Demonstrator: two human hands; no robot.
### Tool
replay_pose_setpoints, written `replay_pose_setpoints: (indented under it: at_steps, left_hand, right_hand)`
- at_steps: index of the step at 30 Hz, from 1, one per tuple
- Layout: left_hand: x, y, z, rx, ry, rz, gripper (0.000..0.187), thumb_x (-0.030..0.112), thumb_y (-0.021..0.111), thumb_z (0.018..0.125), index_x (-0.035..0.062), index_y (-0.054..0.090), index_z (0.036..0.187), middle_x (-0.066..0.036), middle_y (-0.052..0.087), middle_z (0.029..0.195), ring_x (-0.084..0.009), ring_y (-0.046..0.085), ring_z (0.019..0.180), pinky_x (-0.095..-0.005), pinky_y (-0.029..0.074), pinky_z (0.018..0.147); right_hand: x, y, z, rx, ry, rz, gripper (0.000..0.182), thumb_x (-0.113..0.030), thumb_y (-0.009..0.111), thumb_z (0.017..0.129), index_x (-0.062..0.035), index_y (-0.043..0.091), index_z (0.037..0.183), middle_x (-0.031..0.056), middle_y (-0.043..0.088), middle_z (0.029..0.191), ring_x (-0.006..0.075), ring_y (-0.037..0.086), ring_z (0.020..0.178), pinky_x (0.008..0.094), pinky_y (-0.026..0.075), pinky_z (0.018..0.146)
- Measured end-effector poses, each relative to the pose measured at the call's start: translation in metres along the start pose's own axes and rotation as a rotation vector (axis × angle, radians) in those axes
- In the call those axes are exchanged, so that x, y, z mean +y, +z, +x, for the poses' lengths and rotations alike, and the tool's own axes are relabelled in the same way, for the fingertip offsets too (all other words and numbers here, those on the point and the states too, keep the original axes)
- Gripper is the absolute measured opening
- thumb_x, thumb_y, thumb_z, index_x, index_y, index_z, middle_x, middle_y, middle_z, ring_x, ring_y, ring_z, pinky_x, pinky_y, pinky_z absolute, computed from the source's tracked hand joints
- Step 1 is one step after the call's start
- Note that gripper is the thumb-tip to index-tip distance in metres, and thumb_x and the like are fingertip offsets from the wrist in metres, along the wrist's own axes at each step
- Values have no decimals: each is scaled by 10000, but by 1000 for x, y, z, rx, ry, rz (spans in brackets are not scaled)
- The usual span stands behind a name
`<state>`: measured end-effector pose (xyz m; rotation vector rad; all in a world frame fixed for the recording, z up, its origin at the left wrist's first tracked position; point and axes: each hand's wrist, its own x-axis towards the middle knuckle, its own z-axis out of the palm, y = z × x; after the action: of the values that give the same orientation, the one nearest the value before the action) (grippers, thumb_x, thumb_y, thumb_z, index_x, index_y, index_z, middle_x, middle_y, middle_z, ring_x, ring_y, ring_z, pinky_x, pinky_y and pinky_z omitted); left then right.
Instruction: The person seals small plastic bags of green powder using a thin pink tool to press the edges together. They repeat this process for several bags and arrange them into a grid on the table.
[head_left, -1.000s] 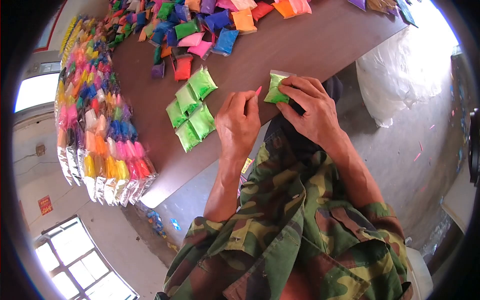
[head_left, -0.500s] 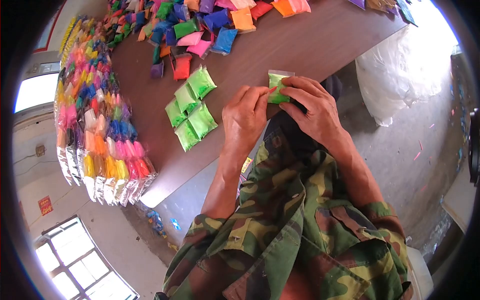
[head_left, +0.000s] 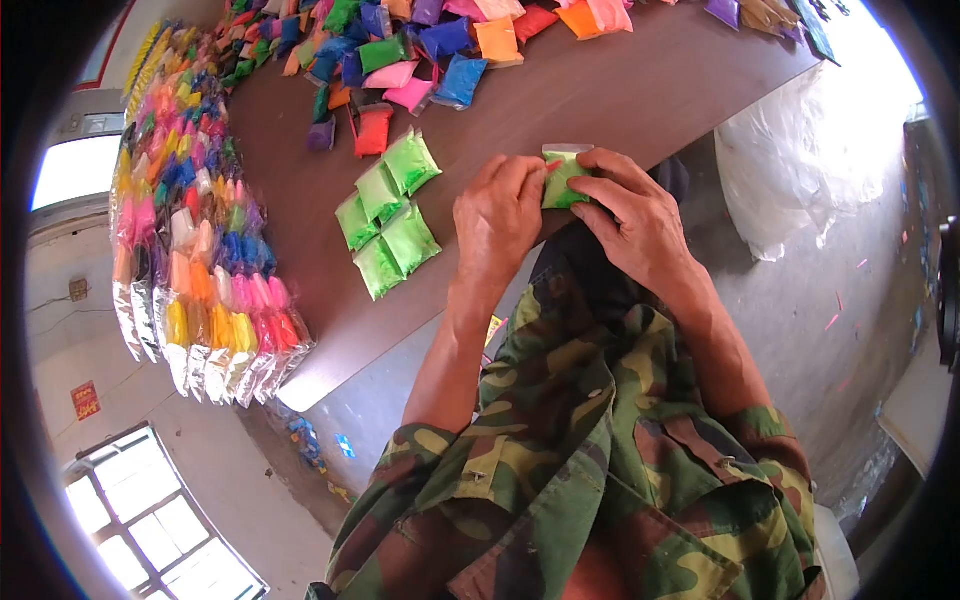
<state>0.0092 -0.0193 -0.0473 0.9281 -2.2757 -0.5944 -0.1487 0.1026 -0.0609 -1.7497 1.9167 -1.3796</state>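
A small clear bag with bright green filling (head_left: 563, 184) lies at the near edge of the brown table. My right hand (head_left: 640, 215) grips its right side, fingertips on its face and thumb at its lower corner. My left hand (head_left: 497, 215) is closed in a pinch beside the bag's left edge. From that pinch a small red pointed piece (head_left: 553, 167) sticks out over the bag's upper left; the rest of it is hidden in the fingers. Several similar green bags (head_left: 380, 256) lie grouped on the table, left of my left hand.
Loose bags in many colours (head_left: 460, 80) are heaped at the table's far side. Stacked rows of filled colourful bags (head_left: 200, 270) line the left edge. A large translucent plastic sack (head_left: 790, 170) stands on the floor to the right, near the brown table (head_left: 600, 90).
The red piece has shifted up along the green bag's left side, and my left fingers curl more. My right hand keeps its hold. The whole view has shifted slightly.
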Motion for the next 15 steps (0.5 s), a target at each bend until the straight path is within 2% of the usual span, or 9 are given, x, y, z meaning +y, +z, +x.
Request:
replay_pose_setpoints:
  at_steps: [4, 7, 13, 15]
  left_hand:
    - [-1, -6, 11, 20, -48, 0, 87, 89, 776, 962, 41, 782, 1035, -147, 732, 917, -350, 727, 837, -438, 553, 735]
    - [10, -6, 9, -67, 92, -84, 91, 109, 769, 966, 44, 777, 1028, -139, 734, 924, -358, 726, 848, -444, 554, 745]
    - [-6, -5, 25, -116, 25, 97, 108, 130, 753, 974, 58, 787, 1048, -135, 726, 935, -376, 720, 867, -446, 557, 757]
    - [0, -9, 28, -124, 76, 28, 104, 131, 750, 973, 59, 782, 1039, -135, 720, 934, -380, 717, 876, -457, 555, 754]
  right_hand:
    - [0, -3, 2, 1, -90, -79, 263, -37, 818, 873, -66, 771, 1130, 93, 709, 1258, 329, 712, 1164, 430, 597, 951]
    - [-1, -4, 1, 2, -100, -111, 276, -17, 805, 871, -64, 775, 1142, 91, 711, 1248, 327, 712, 1159, 424, 600, 938]
    - [-1, -3, -1, -18, -85, -102, 301, 0, 790, 862, -59, 777, 1157, 84, 719, 1250, 322, 715, 1141, 425, 604, 925]
    - [-1, -4, 0, -15, -94, -115, 302, 2, 788, 861, -59, 778, 1157, 82, 723, 1249, 323, 717, 1131, 427, 606, 920]
